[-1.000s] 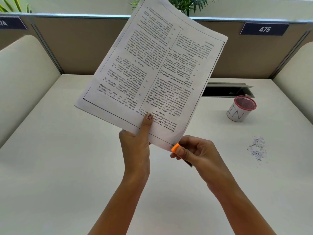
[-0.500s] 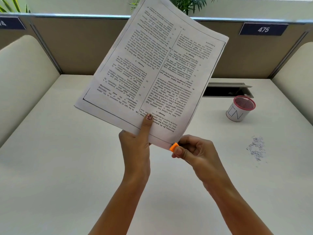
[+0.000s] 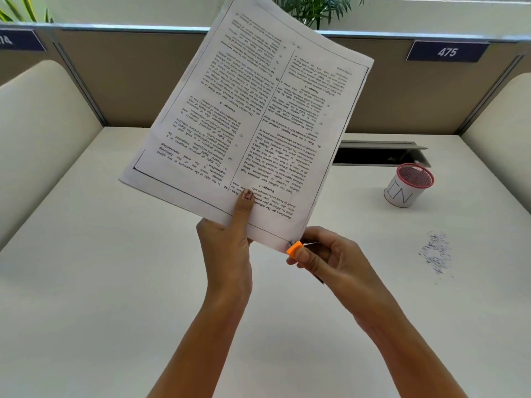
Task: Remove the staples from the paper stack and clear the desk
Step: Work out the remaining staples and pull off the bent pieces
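A printed paper stack (image 3: 253,119) is held up in the air over the desk, its text upside down to me. My left hand (image 3: 227,245) grips its near edge, thumb pressed on the front page. My right hand (image 3: 324,257) pinches a small staple remover with an orange tip (image 3: 294,249) against the stack's near right corner. The staple itself is too small to see.
A pile of loose pulled staples (image 3: 436,254) lies on the white desk (image 3: 100,282) to the right. Behind the pile stands a white cup with a red mesh top (image 3: 409,185), near an open cable slot (image 3: 379,155). Padded dividers flank both sides.
The paper stack and both hands have stayed almost still; the orange tip has shifted slightly at the stack's corner.
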The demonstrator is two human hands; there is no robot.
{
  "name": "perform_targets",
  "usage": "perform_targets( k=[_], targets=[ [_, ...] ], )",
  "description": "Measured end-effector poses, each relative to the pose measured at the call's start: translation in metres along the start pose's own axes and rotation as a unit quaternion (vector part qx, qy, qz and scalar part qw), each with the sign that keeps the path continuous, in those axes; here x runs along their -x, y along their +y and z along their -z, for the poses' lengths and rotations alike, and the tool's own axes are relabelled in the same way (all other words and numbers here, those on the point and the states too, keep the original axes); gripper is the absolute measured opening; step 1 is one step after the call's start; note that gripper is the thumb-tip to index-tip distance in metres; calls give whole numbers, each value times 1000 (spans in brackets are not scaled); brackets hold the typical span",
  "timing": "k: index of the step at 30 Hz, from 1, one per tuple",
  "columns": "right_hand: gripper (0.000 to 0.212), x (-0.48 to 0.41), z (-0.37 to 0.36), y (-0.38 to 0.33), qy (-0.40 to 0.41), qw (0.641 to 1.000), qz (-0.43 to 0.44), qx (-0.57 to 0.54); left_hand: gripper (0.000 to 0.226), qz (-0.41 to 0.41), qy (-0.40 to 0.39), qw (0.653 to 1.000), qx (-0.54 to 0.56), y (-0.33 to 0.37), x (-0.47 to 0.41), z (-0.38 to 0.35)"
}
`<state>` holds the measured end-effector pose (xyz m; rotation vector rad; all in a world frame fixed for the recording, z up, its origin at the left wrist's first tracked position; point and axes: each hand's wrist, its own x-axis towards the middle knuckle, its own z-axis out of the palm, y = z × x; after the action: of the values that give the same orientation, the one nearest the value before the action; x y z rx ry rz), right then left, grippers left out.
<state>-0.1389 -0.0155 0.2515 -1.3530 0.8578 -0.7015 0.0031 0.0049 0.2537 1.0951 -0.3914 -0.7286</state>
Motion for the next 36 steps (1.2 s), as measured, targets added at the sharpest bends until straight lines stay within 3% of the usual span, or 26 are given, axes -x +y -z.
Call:
perform_targets(
  k=[3, 7, 18, 25, 31, 36],
  targets=[
    [38, 0, -1, 2, 23, 999, 21, -21, 42, 4, 10, 1000, 12, 1, 0, -1],
    [33, 0, 0, 2, 17, 998, 50, -22, 35, 14, 6, 1000, 25, 0, -2, -1],
    [10, 0, -2, 8, -6, 994, 108, 2, 36, 26, 16, 999, 29, -1, -3, -1],
    [14, -1, 0, 11, -10, 995, 99, -23, 33, 24, 25, 999, 24, -4, -5, 0],
    [38, -1, 11, 12, 5, 993, 115, -32, 23, 27, 50, 997, 58, 2, -18, 11],
    [14, -2, 19, 13, 38, 990, 131, -31, 19, 25, 52, 996, 65, 3, -19, 13]
  ],
)
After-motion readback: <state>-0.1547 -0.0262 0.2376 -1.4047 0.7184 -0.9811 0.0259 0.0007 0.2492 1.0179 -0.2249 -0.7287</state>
